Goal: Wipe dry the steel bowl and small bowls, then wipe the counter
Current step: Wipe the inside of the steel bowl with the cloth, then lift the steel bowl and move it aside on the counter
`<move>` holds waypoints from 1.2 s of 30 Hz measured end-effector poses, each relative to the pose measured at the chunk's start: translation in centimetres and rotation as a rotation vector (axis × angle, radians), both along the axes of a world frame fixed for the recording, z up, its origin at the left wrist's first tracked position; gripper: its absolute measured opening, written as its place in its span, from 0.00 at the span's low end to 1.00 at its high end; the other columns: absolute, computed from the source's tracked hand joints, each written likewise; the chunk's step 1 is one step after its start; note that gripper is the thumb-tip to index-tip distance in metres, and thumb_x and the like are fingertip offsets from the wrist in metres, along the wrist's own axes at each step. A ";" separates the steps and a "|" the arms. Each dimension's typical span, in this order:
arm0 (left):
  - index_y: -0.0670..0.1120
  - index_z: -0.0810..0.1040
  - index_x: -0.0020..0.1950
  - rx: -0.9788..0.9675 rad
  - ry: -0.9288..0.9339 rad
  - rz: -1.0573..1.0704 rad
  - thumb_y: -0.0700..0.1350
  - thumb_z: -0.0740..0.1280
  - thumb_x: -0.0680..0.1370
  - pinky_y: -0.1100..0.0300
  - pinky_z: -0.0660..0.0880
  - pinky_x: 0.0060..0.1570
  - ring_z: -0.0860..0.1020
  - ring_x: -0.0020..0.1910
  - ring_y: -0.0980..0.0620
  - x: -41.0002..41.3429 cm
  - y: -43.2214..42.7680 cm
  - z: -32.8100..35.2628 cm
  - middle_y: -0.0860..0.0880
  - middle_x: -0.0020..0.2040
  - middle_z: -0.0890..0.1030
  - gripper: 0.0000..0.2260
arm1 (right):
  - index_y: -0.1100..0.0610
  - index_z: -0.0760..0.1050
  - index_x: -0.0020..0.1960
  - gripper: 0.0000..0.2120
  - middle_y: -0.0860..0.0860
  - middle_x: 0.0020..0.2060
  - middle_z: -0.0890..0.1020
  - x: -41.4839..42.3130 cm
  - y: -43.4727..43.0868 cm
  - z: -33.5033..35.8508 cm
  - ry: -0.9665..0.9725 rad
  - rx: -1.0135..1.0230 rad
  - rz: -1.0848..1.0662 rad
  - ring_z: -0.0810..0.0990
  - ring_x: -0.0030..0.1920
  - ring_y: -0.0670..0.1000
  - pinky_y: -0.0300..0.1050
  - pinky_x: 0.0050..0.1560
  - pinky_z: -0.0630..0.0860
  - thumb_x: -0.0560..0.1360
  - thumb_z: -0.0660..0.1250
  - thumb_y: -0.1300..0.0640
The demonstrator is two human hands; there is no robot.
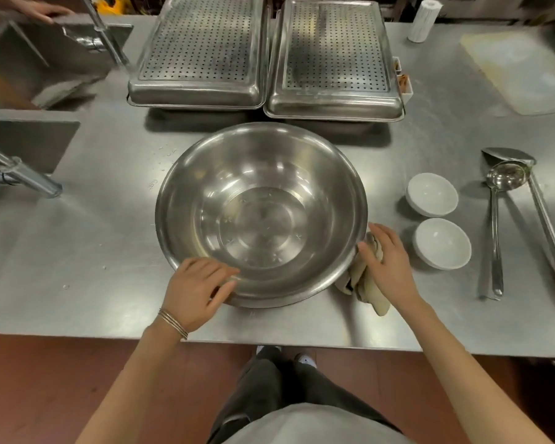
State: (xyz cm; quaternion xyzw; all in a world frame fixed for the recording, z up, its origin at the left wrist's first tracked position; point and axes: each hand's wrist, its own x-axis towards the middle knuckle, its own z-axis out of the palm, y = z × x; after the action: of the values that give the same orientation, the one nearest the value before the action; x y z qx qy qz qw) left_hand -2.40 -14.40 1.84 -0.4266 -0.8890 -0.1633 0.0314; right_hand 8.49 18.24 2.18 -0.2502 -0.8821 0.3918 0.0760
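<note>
A large steel bowl stands upright in the middle of the steel counter, with water drops inside it. My left hand grips its near rim, fingers curled over the edge. My right hand rests on a crumpled beige cloth lying against the bowl's right side; the fingers are spread on top of the cloth. Two small white bowls sit upright to the right of the cloth.
Two perforated steel trays lie behind the bowl. A ladle and a steel spatula lie at the right. A white roll and a cutting board are at the back right. Sinks with taps are at the left; another person's hand is at the top left.
</note>
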 end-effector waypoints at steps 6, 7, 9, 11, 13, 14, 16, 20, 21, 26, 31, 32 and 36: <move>0.49 0.77 0.60 0.035 -0.097 0.184 0.57 0.54 0.77 0.50 0.68 0.60 0.74 0.59 0.47 -6.0 -2.2 0.0 0.48 0.58 0.79 0.20 | 0.55 0.58 0.74 0.33 0.53 0.73 0.59 -5.3 0.3 1.7 -0.014 0.050 0.080 0.60 0.71 0.49 0.36 0.66 0.56 0.74 0.67 0.48; 0.48 0.76 0.62 0.036 -0.117 0.213 0.57 0.55 0.76 0.49 0.67 0.62 0.73 0.61 0.45 -7.0 -2.3 -0.1 0.47 0.60 0.78 0.21 | 0.56 0.57 0.75 0.35 0.53 0.73 0.58 -6.2 0.4 1.8 -0.023 0.073 0.086 0.59 0.72 0.50 0.36 0.66 0.55 0.74 0.68 0.48; 0.44 0.74 0.65 0.031 -0.140 0.261 0.56 0.56 0.74 0.47 0.65 0.65 0.69 0.66 0.43 -8.9 -2.5 -0.4 0.43 0.64 0.75 0.24 | 0.57 0.54 0.75 0.37 0.55 0.73 0.57 -7.8 0.5 1.7 -0.045 0.088 0.080 0.59 0.72 0.52 0.36 0.65 0.55 0.73 0.69 0.49; 0.42 0.71 0.68 0.045 -0.173 0.328 0.56 0.58 0.73 0.44 0.61 0.69 0.64 0.70 0.41 -10.4 -2.4 -0.2 0.41 0.68 0.70 0.27 | 0.58 0.52 0.75 0.39 0.55 0.73 0.56 -9.1 0.6 1.4 -0.071 0.075 0.043 0.59 0.71 0.52 0.38 0.64 0.57 0.73 0.70 0.51; 0.42 0.66 0.71 0.107 -0.258 0.426 0.53 0.63 0.72 0.45 0.57 0.70 0.58 0.72 0.41 -11.4 -2.2 0.1 0.40 0.72 0.64 0.29 | 0.58 0.51 0.75 0.41 0.56 0.73 0.58 -10.2 0.9 1.1 -0.095 0.063 -0.005 0.60 0.71 0.54 0.42 0.66 0.59 0.72 0.71 0.53; 0.41 0.62 0.72 0.146 -0.310 0.461 0.51 0.64 0.72 0.47 0.55 0.71 0.56 0.73 0.41 -11.7 -1.9 0.3 0.40 0.74 0.60 0.31 | 0.59 0.51 0.75 0.41 0.57 0.72 0.60 -10.6 1.2 1.0 -0.101 0.055 -0.028 0.61 0.71 0.55 0.45 0.68 0.60 0.72 0.71 0.54; 0.42 0.55 0.75 0.214 -0.408 0.509 0.51 0.67 0.73 0.49 0.53 0.71 0.53 0.74 0.43 -12.3 -1.6 0.3 0.42 0.76 0.54 0.35 | 0.59 0.52 0.75 0.40 0.57 0.72 0.63 -11.3 1.7 0.8 -0.096 0.012 -0.069 0.62 0.71 0.55 0.48 0.69 0.60 0.71 0.72 0.57; 0.42 0.51 0.76 0.404 -0.534 0.609 0.42 0.69 0.74 0.58 0.57 0.68 0.58 0.73 0.47 -12.5 -0.9 -0.2 0.43 0.75 0.57 0.36 | 0.55 0.58 0.73 0.34 0.53 0.69 0.69 -11.5 2.1 0.6 -0.076 -0.134 -0.149 0.68 0.67 0.54 0.44 0.63 0.65 0.72 0.68 0.65; 0.43 0.53 0.75 0.465 -0.558 0.648 0.40 0.69 0.74 0.59 0.60 0.66 0.61 0.71 0.46 -12.5 -0.9 -0.2 0.43 0.74 0.61 0.35 | 0.56 0.61 0.72 0.31 0.54 0.66 0.72 -11.5 2.1 0.6 -0.085 -0.158 -0.177 0.71 0.64 0.55 0.44 0.60 0.67 0.72 0.68 0.65; 0.43 0.60 0.74 0.576 -0.552 0.703 0.34 0.66 0.75 0.59 0.64 0.64 0.66 0.68 0.46 -12.7 -0.9 -0.6 0.45 0.71 0.67 0.29 | 0.58 0.67 0.67 0.25 0.56 0.58 0.77 -11.0 2.0 0.4 -0.071 -0.225 -0.270 0.76 0.54 0.53 0.44 0.53 0.71 0.72 0.68 0.65; 0.44 0.63 0.73 0.643 -0.516 0.651 0.31 0.65 0.74 0.70 0.64 0.61 0.69 0.67 0.50 -11.9 -0.8 0.1 0.46 0.69 0.70 0.28 | 0.57 0.70 0.64 0.24 0.54 0.52 0.80 -7.8 1.8 1.7 -0.010 -0.187 -0.329 0.79 0.52 0.55 0.55 0.56 0.76 0.69 0.69 0.64; 0.43 0.63 0.72 0.659 -0.503 0.631 0.31 0.65 0.73 0.75 0.63 0.59 0.69 0.66 0.52 -11.8 -0.5 0.5 0.46 0.69 0.70 0.29 | 0.57 0.70 0.64 0.24 0.54 0.52 0.80 -7.0 1.8 2.4 0.016 -0.176 -0.342 0.79 0.50 0.55 0.53 0.55 0.76 0.69 0.69 0.64; 0.43 0.64 0.72 0.698 -0.514 0.534 0.28 0.64 0.73 0.81 0.63 0.56 0.68 0.62 0.61 -11.4 1.6 2.3 0.52 0.67 0.69 0.29 | 0.53 0.71 0.64 0.25 0.51 0.48 0.80 -3.5 2.1 4.7 0.104 -0.160 -0.434 0.79 0.44 0.49 0.43 0.46 0.75 0.68 0.66 0.65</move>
State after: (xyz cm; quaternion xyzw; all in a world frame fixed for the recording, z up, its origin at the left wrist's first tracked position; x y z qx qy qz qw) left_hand -13.80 -12.83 4.17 -0.0947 -0.8384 -0.5367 -0.0072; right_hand 4.98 20.37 6.90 -0.4187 -0.7686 0.4474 0.1835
